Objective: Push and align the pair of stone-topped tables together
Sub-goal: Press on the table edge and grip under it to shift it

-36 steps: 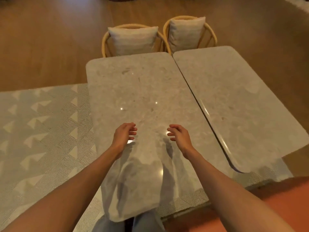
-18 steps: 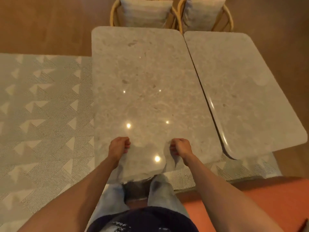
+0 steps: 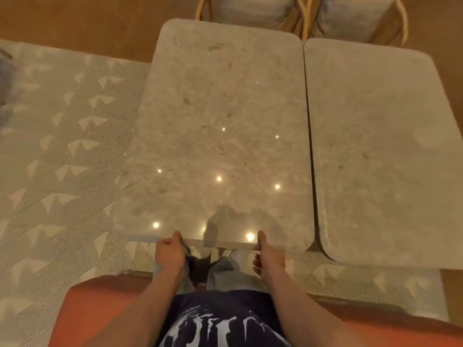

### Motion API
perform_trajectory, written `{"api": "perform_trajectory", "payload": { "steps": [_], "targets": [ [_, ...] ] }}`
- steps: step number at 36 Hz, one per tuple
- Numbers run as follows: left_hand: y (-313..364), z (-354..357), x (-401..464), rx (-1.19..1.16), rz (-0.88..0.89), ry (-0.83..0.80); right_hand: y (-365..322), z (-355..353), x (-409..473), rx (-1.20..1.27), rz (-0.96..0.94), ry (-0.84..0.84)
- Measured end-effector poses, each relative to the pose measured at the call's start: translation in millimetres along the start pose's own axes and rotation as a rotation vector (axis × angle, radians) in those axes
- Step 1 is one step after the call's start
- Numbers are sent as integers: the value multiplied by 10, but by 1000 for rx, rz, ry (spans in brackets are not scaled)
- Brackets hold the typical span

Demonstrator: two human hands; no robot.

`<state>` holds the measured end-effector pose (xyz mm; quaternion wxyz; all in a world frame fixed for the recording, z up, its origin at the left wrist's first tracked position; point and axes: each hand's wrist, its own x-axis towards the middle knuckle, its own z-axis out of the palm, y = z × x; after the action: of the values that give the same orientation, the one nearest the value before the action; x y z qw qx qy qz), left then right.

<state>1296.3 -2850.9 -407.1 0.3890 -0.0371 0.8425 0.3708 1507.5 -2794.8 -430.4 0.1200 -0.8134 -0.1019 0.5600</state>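
Two grey stone-topped tables stand side by side. The left table (image 3: 220,116) fills the middle of the view; the right table (image 3: 375,151) lies beside it with a thin dark gap between their long edges. The right table's near edge reaches a little closer to me than the left one's. My left hand (image 3: 169,254) grips the left table's near edge, thumb on top and fingers under. My right hand (image 3: 268,256) holds the same edge further right in the same way.
Two rattan chairs with cushions, one (image 3: 253,8) behind each table (image 3: 355,16), stand at the far end. A patterned grey rug (image 3: 62,156) covers the floor to the left. An orange seat (image 3: 100,311) is right behind me, wooden floor (image 3: 75,18) beyond.
My hands slid back from the tabletop to its near edge and took hold of it. The gap between the tables narrowed and became nearly parallel. The view tilted down.
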Motion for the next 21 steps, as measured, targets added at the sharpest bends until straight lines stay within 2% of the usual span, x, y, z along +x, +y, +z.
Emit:
{"api": "perform_trajectory", "payload": {
  "steps": [3,6,9,12,21],
  "targets": [
    [-83,117,-75,-354,-287,-20,-41,-84,32,186,106,-140],
    [-157,207,-19,-576,-417,-165,-71,-134,75,385,189,-311],
    [-185,290,13,-779,-430,-297,-95,-202,176,693,230,-422],
    [-202,303,23,-885,-459,-306,-52,-243,187,845,261,-471],
    [-239,214,-53,-1029,-449,-425,24,-289,230,849,179,-574]
  ]
}}
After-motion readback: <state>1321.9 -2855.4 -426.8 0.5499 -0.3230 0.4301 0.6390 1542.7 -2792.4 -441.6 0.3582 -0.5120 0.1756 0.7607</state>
